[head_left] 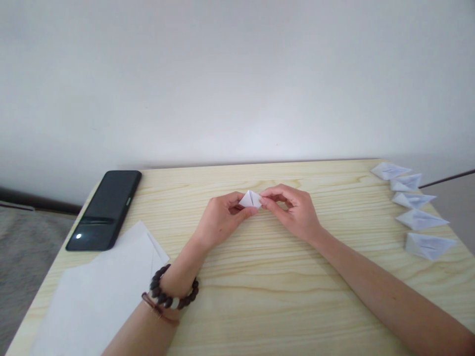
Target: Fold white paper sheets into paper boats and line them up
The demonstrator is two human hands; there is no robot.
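Observation:
A small piece of folded white paper (251,199), diamond-like in outline with a slit down its middle, is held between both hands above the table. My left hand (224,217) pinches its left and lower edge, thumb in front. At the right corner, the thumb and index finger of my right hand (291,210) are closed on the same paper. The fingers behind the paper are partly hidden.
Several folded paper boats (413,200) stand in a row along the right edge of the wooden table (260,296). Sheets of white paper (96,291) lie at the left, beside a black phone (106,210). A white wall (237,79) rises behind.

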